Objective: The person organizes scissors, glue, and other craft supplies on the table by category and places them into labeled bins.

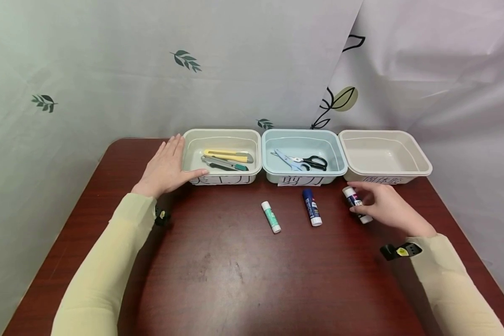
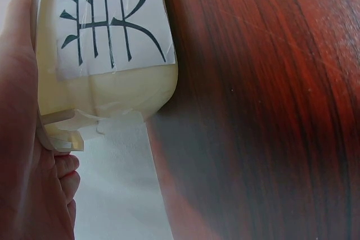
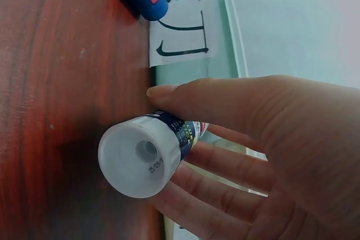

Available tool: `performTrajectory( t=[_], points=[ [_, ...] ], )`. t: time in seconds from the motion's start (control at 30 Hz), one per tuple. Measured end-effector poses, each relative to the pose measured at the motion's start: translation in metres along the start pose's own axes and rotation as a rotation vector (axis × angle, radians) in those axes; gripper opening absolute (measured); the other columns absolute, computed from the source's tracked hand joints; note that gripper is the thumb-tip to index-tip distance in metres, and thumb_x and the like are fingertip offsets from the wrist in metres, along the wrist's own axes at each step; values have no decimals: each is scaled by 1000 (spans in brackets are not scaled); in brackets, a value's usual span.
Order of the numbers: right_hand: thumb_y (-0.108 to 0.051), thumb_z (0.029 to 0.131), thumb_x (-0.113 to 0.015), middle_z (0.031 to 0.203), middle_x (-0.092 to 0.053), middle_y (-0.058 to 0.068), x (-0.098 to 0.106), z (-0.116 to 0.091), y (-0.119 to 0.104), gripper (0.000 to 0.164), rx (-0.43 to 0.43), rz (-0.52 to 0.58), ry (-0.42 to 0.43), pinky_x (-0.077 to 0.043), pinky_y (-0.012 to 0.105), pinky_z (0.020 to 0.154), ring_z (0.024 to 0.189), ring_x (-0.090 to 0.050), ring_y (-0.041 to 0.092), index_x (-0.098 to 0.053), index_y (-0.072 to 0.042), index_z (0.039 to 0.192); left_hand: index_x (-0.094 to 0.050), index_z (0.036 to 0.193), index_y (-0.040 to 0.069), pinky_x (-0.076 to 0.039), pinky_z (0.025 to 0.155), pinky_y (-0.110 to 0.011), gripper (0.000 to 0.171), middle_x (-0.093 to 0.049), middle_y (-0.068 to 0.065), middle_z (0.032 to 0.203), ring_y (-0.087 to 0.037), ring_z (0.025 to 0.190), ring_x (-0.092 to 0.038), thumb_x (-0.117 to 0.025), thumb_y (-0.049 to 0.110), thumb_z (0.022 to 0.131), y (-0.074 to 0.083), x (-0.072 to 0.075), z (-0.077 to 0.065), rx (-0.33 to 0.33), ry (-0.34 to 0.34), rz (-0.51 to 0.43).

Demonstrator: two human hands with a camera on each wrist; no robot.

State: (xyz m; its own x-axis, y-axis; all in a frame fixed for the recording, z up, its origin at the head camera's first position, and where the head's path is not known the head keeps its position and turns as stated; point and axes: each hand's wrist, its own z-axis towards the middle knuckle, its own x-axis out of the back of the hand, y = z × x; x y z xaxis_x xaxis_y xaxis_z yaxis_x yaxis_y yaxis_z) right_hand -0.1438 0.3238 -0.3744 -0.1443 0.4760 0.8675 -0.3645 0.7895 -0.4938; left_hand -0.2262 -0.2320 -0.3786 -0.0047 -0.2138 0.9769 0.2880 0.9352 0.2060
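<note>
Rightmost glue stick aslant; near-end rightward

Dark red table under the right fingers; to their left, green glue stick, blue glue stick; beyond, three bins.

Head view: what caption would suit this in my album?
Right hand pinches a glue stick, left hand touches the bin of cutters, and two more glue sticks lie on the table.

The right glue stick is white and navy, the left glue stick green and white, and the table dark-grained red-brown.
</note>
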Motion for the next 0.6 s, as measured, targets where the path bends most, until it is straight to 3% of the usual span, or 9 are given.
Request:
performTrajectory(
  t=[0.6],
  points=[
    [-4, 79, -88, 108, -70, 15, 14, 4, -6, 63, -4, 42, 48, -56, 24, 58, 81, -69, 25, -62, 3, 136, -8, 159, -8, 0, 124, -44, 125, -10, -27, 166, -36, 154, -7, -52, 83, 85, 1, 0, 0, -1, 8, 1]
  ],
)
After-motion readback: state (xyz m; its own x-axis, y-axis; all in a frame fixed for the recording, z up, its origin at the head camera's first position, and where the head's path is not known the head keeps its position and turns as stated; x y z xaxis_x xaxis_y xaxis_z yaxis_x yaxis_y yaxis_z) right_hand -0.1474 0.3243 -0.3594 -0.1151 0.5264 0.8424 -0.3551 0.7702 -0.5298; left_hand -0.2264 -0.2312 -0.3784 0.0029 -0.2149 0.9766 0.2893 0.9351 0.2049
